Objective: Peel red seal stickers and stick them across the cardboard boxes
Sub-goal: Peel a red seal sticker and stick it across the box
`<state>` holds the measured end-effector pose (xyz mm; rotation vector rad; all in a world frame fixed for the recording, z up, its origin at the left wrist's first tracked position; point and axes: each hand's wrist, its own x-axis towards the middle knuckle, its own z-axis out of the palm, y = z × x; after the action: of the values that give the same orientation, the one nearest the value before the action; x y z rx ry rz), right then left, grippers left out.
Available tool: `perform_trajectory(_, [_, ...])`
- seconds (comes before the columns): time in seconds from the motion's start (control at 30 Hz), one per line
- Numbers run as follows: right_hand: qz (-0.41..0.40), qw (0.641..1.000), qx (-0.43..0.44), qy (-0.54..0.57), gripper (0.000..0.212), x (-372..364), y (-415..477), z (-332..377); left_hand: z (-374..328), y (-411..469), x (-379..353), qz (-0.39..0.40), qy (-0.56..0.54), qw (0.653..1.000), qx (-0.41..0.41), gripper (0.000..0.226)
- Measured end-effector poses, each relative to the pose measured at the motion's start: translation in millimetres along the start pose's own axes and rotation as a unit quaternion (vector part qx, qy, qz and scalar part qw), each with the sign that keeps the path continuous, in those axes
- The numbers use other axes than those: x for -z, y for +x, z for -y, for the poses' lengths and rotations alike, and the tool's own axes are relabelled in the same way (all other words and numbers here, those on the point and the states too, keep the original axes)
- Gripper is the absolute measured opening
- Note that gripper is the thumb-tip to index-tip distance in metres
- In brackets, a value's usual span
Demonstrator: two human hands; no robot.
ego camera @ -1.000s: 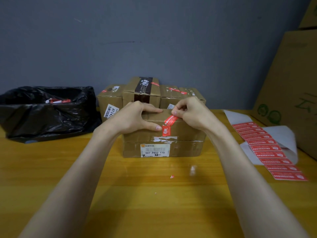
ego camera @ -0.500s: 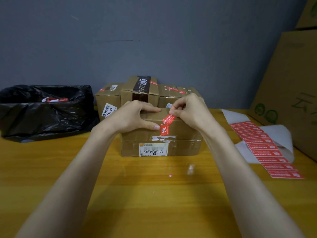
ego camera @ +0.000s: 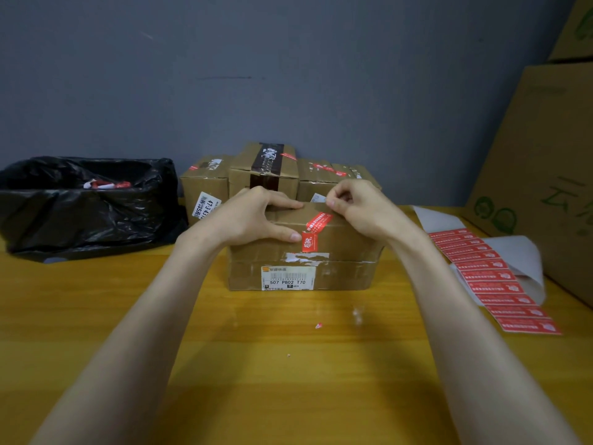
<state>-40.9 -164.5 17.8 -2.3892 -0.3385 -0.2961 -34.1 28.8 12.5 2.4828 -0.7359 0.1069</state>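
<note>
Centrally, on the wooden table (ego camera: 288, 396), front cardboard box (ego camera: 340, 252) with a white barcode label on its near face; folded over the top near edge of this box, red seal sticker (ego camera: 316, 224), lower end flat on the near face, upper part slanting across the top toward the right; on the box's top left corner, left hand (ego camera: 253, 216), fingers curled over the top, thumb pressed on the near face just beside the sticker's lower end; at the sticker's upper end, right hand (ego camera: 359, 207), fingers curled, thumb and forefinger pinched on it; directly behind the box, three more cardboard boxes (ego camera: 266, 168) bearing red stickers; right of the box, strip of unpeeled red stickers (ego camera: 494, 277) on white backing; further right, large carton (ego camera: 545, 175); left of the box, black plastic bag (ego camera: 86, 207); just in front of the box, small red scrap (ego camera: 318, 326).
</note>
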Motion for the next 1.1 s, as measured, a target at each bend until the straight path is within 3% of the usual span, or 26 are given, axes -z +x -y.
perform_trajectory(0.23, [-0.023,0.999,0.001,-0.042,0.010,-3,-1,6,3,1,-1,-0.001,0.010,1.000,0.009,0.063])
perform_trajectory(0.5, [0.035,0.998,-0.005,-0.051,0.026,-2,-3,8,1,1,1,0.003,-0.005,1.000,0.004,0.062])
perform_trajectory(0.67, [0.067,0.998,-0.008,-0.012,0.017,4,-2,6,1,0,1,0.006,-0.003,1.000,0.006,0.062])
perform_trajectory(0.83, [0.019,0.998,-0.004,0.058,0.008,10,2,-1,1,0,2,0.002,-0.007,1.000,0.005,0.061])
perform_trajectory(1.1, [-0.027,0.999,0.015,-0.013,0.006,4,2,1,3,2,1,0.001,-0.005,1.000,0.003,0.062])
